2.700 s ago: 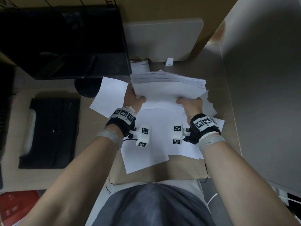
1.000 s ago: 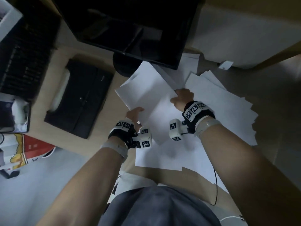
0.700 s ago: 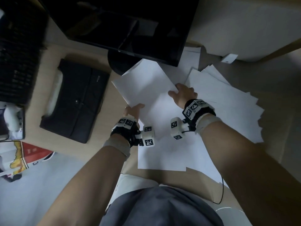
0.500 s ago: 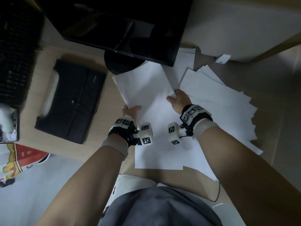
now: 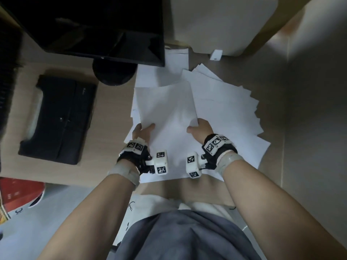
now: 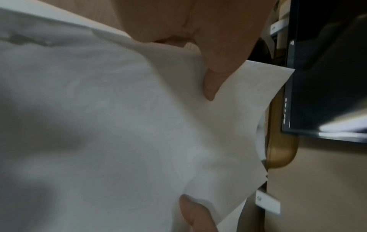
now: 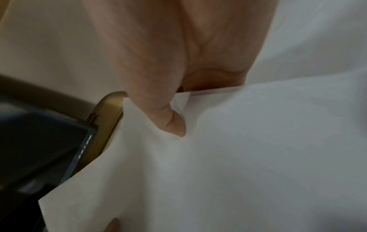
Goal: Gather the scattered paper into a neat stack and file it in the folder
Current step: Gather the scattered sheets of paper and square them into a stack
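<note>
Loose white sheets (image 5: 225,113) lie fanned over the desk, mostly to the right. On top of them is a sheet (image 5: 165,106) held by its near corners. My left hand (image 5: 143,131) pinches the near left corner, thumb on top. My right hand (image 5: 200,128) pinches the near right corner the same way. In the left wrist view my thumb (image 6: 214,78) presses on the paper (image 6: 119,125). In the right wrist view the thumb (image 7: 170,122) dents the paper (image 7: 238,157). The black folder (image 5: 58,119) lies shut on the desk, to the left of my left hand.
A dark monitor (image 5: 93,25) stands at the back, its round foot (image 5: 112,72) just beyond the papers. A pale board (image 5: 221,21) leans at the back right with a small white tag (image 5: 216,55) below it. A red item (image 5: 18,194) lies beyond the desk's near left edge.
The top sheet lay skewed toward the monitor foot. It now sits squarer and closer to me, and both hands have shifted to pinch its near corners.
</note>
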Motion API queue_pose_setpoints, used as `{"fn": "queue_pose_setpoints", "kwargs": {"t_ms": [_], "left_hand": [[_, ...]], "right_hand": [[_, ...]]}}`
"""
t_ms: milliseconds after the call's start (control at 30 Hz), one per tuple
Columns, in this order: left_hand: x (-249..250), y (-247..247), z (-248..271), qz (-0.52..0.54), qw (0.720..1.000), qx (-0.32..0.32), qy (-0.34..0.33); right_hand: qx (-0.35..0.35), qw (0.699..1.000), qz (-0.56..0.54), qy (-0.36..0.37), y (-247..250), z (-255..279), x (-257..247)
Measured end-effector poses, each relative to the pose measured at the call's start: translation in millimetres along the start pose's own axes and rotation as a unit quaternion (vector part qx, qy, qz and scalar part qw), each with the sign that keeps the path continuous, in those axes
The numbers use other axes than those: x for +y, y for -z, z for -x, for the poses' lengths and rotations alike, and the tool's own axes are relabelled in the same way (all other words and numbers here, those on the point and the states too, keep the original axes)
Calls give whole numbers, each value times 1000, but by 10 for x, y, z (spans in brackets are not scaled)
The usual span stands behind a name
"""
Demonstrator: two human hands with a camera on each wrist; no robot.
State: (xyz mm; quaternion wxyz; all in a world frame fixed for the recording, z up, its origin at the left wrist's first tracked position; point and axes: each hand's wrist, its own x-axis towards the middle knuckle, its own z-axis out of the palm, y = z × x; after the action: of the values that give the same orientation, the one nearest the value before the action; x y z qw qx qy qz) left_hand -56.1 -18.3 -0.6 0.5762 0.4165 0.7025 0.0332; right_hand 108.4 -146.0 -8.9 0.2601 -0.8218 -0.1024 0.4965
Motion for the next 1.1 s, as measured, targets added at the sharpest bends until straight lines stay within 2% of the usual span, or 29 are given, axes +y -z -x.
{"fn": "queue_pose_setpoints", "kwargs": {"t_ms": [100, 133, 200, 233, 300, 367, 567, 700, 833, 967, 1100], "left_hand": [[-132, -290, 81, -14, 998, -50, -17], [-302, -416, -98, -24, 998, -63, -12], [-583, -667, -372, -88, 994, -62, -11], [-615, -774, -339, -137, 989, -56, -25], [-521, -911, -14, -227, 970, -64, -56], [-358, -989, 429, -264, 959, -76, -72], [-424, -1061, 530, -222, 969, -73, -81], [-336, -1101, 603, -142, 983, -93, -63], [-362, -1112, 572, -131, 984, -108, -63], [-563, -1114, 288, -103, 987, -121, -22], [-414, -1097, 537, -91, 988, -123, -22]], "right_hand": [[51, 997, -41, -31, 202, 165, 283], [68, 996, -42, -40, 279, 219, 389], [98, 992, -40, -68, 424, 286, 619], [112, 989, -45, -82, 495, 327, 725], [138, 982, -73, -104, 591, 375, 921], [144, 976, -103, -127, 628, 418, 1046], [158, 953, -182, -184, 598, 426, 1143], [125, 964, -119, -201, 587, 399, 1175], [123, 966, -109, -198, 574, 406, 1163], [133, 958, -145, -209, 576, 436, 1130], [125, 968, -130, -177, 632, 459, 1093]]}}
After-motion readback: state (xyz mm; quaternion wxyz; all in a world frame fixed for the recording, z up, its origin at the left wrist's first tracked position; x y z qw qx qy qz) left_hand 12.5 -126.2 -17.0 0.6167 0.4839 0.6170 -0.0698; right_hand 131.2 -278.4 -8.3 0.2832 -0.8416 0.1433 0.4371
